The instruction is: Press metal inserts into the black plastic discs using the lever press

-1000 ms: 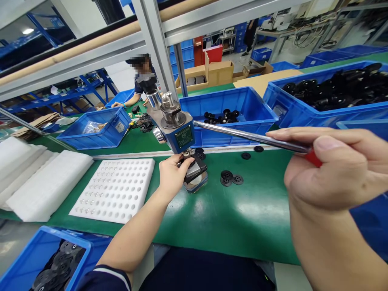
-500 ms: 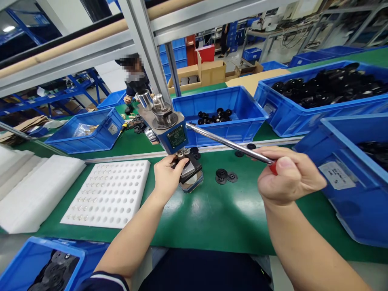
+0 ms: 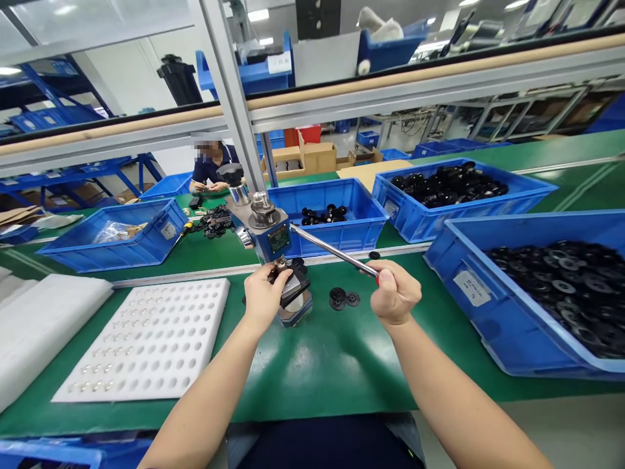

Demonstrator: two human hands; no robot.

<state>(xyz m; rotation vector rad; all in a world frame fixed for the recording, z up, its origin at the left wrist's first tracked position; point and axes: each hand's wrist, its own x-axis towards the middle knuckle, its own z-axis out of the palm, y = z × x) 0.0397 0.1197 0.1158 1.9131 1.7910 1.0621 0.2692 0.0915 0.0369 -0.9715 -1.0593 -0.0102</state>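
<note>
My right hand (image 3: 396,291) is wrapped round the red-tipped end of a metal lever (image 3: 334,249). The lever slants down to the right from a blue hand press (image 3: 266,218). Under the press ram, my left hand (image 3: 261,293) has thumb and fingers closed at the metal block (image 3: 291,284) on the press base. What those fingers pinch is hidden. Several flat black discs (image 3: 338,298) lie on the green bench right of the press. Left of it sits a white foam tray (image 3: 161,352) with rows of holes, some filled with small clear or shiny pieces.
A blue bin (image 3: 469,290) of black discs stands at the right. Behind are a bin (image 3: 405,215) heaped with black parts and another (image 3: 336,244) holding fewer. A blue bin (image 3: 117,251) and a screwdriver (image 3: 184,229) lie back left. A co-worker (image 3: 215,166) sits across the bench.
The view has tilted upward and shifted, showing more shelving and the right bin. The lever end and my right hand appear nearer the press. My left hand stays under the ram.
</note>
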